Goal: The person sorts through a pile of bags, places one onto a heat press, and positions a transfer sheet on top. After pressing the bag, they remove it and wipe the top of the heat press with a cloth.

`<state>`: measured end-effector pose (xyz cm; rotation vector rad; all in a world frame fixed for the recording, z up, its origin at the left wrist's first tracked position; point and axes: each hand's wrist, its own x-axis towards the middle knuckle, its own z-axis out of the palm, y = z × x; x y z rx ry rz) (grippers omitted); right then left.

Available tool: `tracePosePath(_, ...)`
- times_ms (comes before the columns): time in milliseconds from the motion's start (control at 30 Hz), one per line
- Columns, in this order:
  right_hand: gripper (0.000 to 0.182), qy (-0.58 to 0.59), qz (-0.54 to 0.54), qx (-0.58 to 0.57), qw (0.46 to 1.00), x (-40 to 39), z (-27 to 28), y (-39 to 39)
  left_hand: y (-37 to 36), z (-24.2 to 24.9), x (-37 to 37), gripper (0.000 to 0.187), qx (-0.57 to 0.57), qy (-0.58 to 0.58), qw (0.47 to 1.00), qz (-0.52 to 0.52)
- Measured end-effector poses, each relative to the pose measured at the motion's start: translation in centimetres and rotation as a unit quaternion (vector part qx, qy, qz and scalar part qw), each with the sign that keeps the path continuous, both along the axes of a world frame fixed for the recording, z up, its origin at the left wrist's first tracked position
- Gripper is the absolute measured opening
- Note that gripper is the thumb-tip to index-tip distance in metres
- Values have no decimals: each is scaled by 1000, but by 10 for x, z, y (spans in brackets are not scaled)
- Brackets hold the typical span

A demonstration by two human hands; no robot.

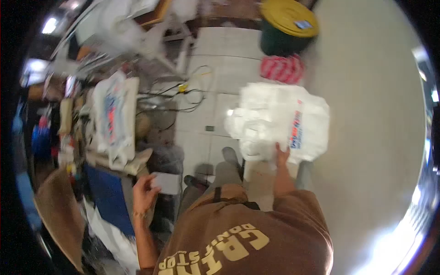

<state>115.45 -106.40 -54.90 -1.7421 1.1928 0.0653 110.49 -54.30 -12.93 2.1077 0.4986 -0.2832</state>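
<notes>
Between the thumb and fingers of my left hand (145,190) is a small white card (167,183), held out over the dark area left of my legs. My right hand (282,156) rests with its fingers apart on the lower edge of a stack of white plastic bags (270,114). Blue and red print shows on the top bag, which lies flat. A second pile of printed white bags (111,119) lies at the left, above my left hand and apart from it.
A dark green bin with a yellow lid (291,18) stands at the top, a red and white striped bundle (283,68) below it. Black cables (183,98) cross the tiled floor (197,119). A blue panel (110,197) and brown cardboard (62,213) are at the left.
</notes>
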Motion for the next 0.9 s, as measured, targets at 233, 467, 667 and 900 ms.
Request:
tracePosePath(233, 99, 211, 81, -56, 972, 41, 106, 16, -10, -49, -4, 19, 82, 4, 993, -80)
tracePosePath(467, 71, -73, 196, -296, 932, 63, 144, 55, -1, -48, 49, 40, 339, -265, 897, 105)
tracePosePath(667, 22, -275, 508, -23, 816, 81, 112, 162, -13, -83, -37, 41, 151, -147, 975, -73)
tracePosePath(900, 25, -122, 832, 131, 525, 50, 139, 314, 1, -134, -184, 38, 49, 33, 998, 27)
